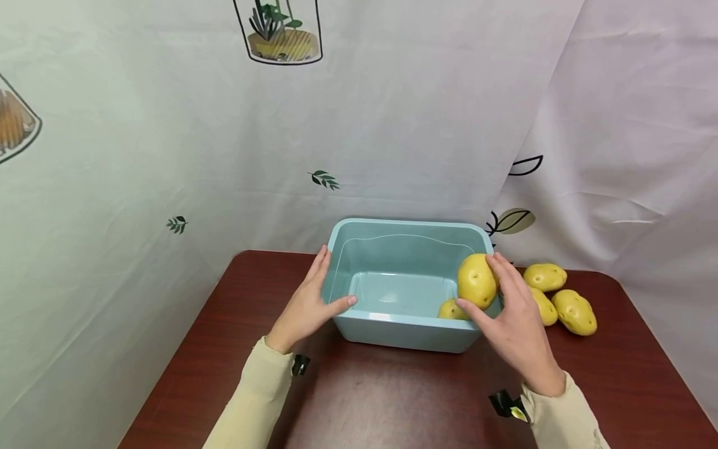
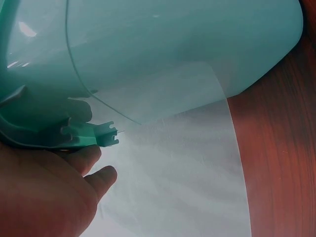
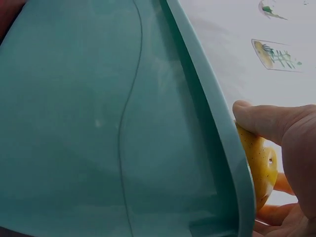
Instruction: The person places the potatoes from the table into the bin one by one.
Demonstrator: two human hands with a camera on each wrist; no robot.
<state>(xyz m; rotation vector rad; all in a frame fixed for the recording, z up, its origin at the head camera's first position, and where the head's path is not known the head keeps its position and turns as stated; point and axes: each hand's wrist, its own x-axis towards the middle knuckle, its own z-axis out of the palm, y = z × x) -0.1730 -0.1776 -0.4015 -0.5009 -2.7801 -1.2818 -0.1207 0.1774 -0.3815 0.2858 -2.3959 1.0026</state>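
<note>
A light blue plastic tub stands on the table. At its front left corner is my left hand, fingers straight along the outside and thumb over the front rim. In the left wrist view that hand touches the tub's edge from outside. Over the tub's right end, my right hand holds a yellow potato between thumb and fingers. The right wrist view shows this potato partly behind the tub's rim. Inside the tub's front right corner lies another potato, partly hidden.
Right of the tub, potatoes lie on the table: one at the back, one partly behind my right hand, and one further right. The dark red table meets a pale printed cloth behind.
</note>
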